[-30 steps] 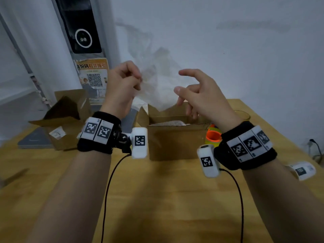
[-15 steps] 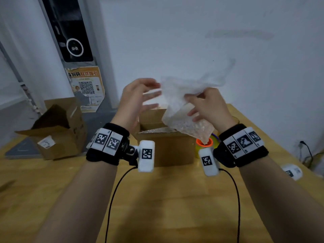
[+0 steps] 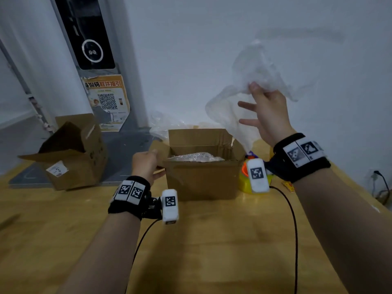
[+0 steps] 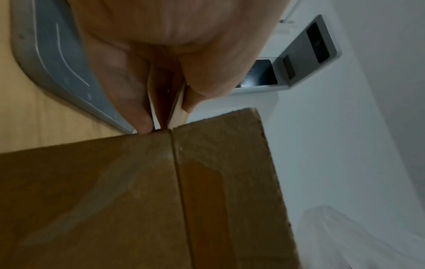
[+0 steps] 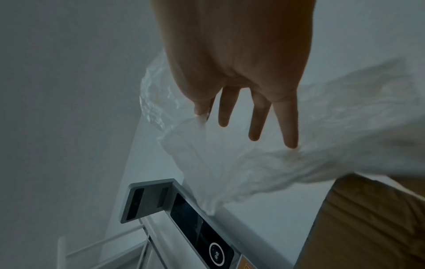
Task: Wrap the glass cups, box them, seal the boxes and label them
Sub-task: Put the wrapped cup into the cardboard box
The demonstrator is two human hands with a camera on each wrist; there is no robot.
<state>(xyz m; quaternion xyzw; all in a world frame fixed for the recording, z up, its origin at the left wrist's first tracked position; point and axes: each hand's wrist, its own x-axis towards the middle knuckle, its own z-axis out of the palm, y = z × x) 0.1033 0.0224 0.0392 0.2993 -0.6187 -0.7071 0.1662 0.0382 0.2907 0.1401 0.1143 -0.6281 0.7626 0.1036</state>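
- While the right hand [image 3: 267,115] lifts a crumpled sheet of clear bubble wrap [image 3: 254,68] up and to the right of the open box [image 3: 201,177], the thumb and forefinger pinch it near its top and the other three fingers are spread loose.
- Held that high, the sheet hangs free of the box's flaps, probably so it can be shaken out or set aside before the next cup is wrapped.
- At the box's left side, the left hand [image 3: 146,164] grips the left flap [image 3: 158,151]; in the left wrist view the cardboard edge sits between the thumb and the fingers [image 4: 128,94], most likely to steady the box or to fold the flap.
- Inside the box, a wrapped bundle [image 3: 196,157] lies almost level with the rim; it is shiny and lumpy, and I judge it to be a glass cup already packed, though no glass shows through.
- Plain brown corrugated card makes up the box, with a taped seam running down its near wall; the wrap is thin, wrinkled and half see-through.
- Left of the box, well apart from it, a second box [image 3: 72,153] lies tipped on its side, open, with a white label on it.
- Just right of the box stands something yellow and orange [image 3: 244,179], partly hidden by the wrist camera.
- Under the box is a pale wooden table [image 3: 212,240]; no box looks sealed yet.
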